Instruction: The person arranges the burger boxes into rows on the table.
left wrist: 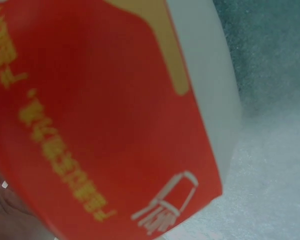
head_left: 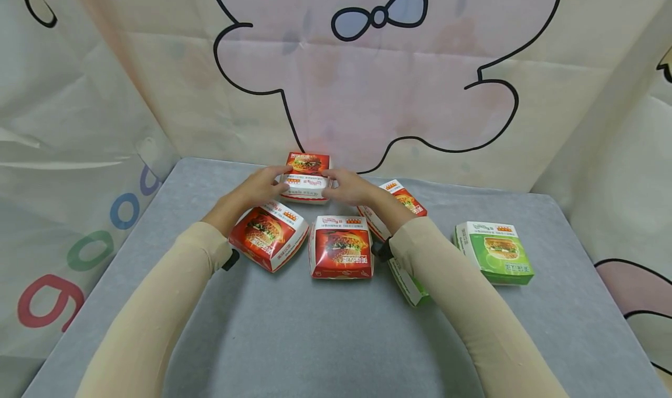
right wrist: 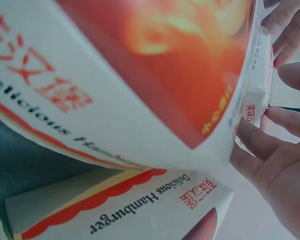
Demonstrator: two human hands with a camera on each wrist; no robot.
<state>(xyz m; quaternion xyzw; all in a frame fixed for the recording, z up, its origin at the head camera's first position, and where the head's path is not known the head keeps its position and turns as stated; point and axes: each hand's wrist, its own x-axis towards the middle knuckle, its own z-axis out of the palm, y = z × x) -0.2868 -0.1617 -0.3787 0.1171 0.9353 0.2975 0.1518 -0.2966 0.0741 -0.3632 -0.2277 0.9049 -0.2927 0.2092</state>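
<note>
At the back of the table, a red and white hamburger box (head_left: 306, 179) is between my two hands. My left hand (head_left: 257, 187) grips its left side, thumb lower and fingers near the top edge. On its right side my right hand (head_left: 350, 188) does the same. The right wrist view shows my right hand (right wrist: 282, 165) against the white box side (right wrist: 260, 75), with left-hand fingers (right wrist: 290, 25) beyond. Just in front stand two more red hamburger boxes, one turned at the left (head_left: 269, 234) and one in the middle (head_left: 341, 247). A red box side (left wrist: 105, 125) fills the left wrist view.
Behind my right forearm, a tilted red box (head_left: 406, 201) and a green box (head_left: 410, 284) are partly hidden. Another green hamburger box (head_left: 496, 252) stands at the right on the grey tablecloth (head_left: 304, 339). A printed cloth backdrop (head_left: 367, 106) rises right behind the table.
</note>
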